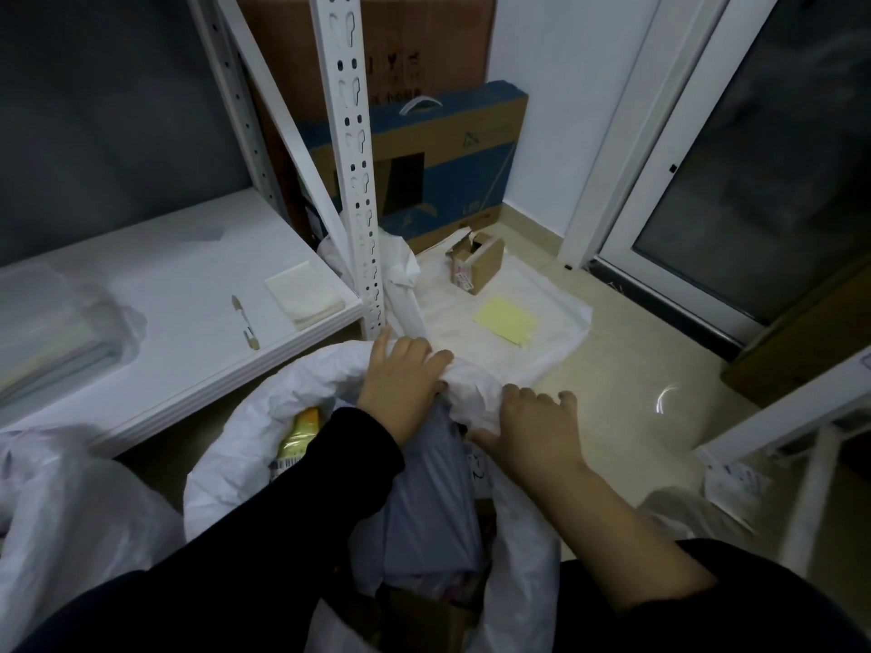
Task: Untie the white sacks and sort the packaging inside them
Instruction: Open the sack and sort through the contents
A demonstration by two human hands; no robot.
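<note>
Head: white sack (245, 417) open, rim rolled.

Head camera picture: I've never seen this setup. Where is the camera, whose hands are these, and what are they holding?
No machine here: a person wears one wide-angle camera on the head, looking down at their own hands. The left hand and right hand both grip the rolled-down rim of an open white sack. Inside lie a grey mailer bag and a yellow packet. Beyond, a white sheet on the floor carries a small cardboard box and a yellow paper. A pen lies on the white shelf.
</note>
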